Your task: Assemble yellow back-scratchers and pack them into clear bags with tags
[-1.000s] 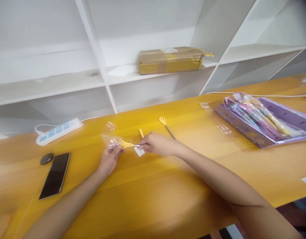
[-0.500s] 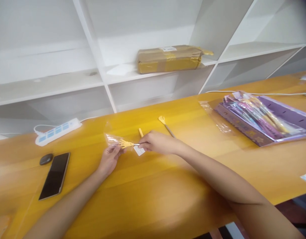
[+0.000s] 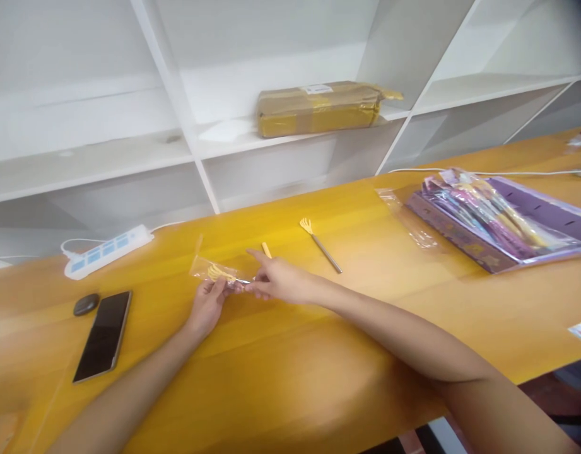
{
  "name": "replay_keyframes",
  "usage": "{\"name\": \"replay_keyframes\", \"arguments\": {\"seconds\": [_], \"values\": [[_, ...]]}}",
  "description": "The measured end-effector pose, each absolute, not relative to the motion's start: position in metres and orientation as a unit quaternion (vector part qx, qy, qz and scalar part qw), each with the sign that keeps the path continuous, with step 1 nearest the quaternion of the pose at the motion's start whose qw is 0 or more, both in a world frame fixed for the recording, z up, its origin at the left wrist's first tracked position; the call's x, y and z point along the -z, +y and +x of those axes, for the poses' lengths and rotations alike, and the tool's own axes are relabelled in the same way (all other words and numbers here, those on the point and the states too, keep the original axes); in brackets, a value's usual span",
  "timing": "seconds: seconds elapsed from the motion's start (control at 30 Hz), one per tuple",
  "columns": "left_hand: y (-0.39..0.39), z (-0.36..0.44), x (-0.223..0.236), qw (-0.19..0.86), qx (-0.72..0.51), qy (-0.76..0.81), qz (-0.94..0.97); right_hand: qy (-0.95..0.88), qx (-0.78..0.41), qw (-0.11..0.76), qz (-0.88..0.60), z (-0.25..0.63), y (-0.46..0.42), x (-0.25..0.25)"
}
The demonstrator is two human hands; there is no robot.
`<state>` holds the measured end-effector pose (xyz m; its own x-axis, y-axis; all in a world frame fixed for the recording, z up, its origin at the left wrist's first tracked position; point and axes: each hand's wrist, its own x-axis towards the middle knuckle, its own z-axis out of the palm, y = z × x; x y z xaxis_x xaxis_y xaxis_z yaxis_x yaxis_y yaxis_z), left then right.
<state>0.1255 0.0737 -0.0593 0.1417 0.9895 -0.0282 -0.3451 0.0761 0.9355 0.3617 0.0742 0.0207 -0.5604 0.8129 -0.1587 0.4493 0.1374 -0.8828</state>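
Observation:
A back scratcher with a yellow claw-shaped head (image 3: pixel 219 273) lies partly inside a clear plastic bag (image 3: pixel 201 267). My left hand (image 3: pixel 209 307) is closed on the bag and the scratcher near that head. The thumb and fingers of my right hand (image 3: pixel 283 280) pinch the scratcher's metal shaft, its index finger stretched out. Just behind my right hand a yellow stick end (image 3: pixel 266 250) sticks up; the hand hides what it joins. To the right of it, a second back scratcher (image 3: pixel 323 249) with a yellow head and metal shaft lies on the table.
At right stands a purple display box (image 3: pixel 460 233) holding several bagged items, with a clear bag (image 3: pixel 408 221) beside it. A phone (image 3: pixel 103 336), a dark rounded object (image 3: pixel 86 304) and a power strip (image 3: pixel 110 251) lie left. A taped carton (image 3: pixel 318 110) sits on the shelf behind.
The scratcher's head has moved left, deeper into the bag. My right hand has shifted left with the shaft, and its index finger has straightened. The white label is now out of sight.

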Motion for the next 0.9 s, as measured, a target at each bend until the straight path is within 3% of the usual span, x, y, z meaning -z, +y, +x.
{"name": "replay_keyframes", "arguments": {"seconds": [0.2, 0.3, 0.63, 0.8, 0.9], "values": [[0.08, 0.123, 0.059, 0.623, -0.607, 0.376, 0.319, -0.78, -0.477, -0.034, -0.403, 0.394, 0.085, -0.039], [0.08, 0.122, 0.06, 0.62, -0.603, 0.378, 0.331, -0.777, -0.466, -0.089, -0.413, 0.402, 0.087, -0.045], [0.075, 0.12, 0.064, 0.596, -0.518, 0.425, 0.443, -0.841, -0.39, 0.013, -0.375, 0.373, 0.077, -0.038], [0.073, 0.112, 0.072, 0.548, -0.419, 0.484, 0.539, -0.825, -0.398, 0.117, -0.384, 0.364, 0.074, -0.029], [0.073, 0.114, 0.071, 0.544, -0.443, 0.495, 0.513, -0.809, -0.409, 0.102, -0.409, 0.371, 0.078, -0.03]]}}
